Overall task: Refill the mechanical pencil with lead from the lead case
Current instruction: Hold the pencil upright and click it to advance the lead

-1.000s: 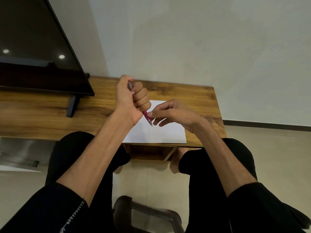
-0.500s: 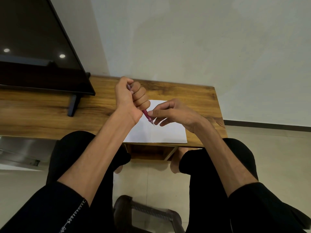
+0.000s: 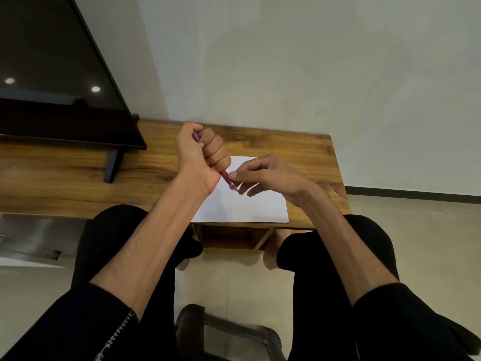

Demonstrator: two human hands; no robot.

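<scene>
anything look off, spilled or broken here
Nothing is spilled or visibly broken. The left hand grips the red mechanical pencil in a fist, tip down over the white paper, and the right hand pinches near its tip. One oddity: no lead case is in view.

Black sleeves [image 3: 78, 321] pushed up past elbows, forearms bare. White zigzag stitching [image 3: 117, 334] along left cuff. Black trousers [image 3: 112, 230] over both knees, feet bare.
</scene>
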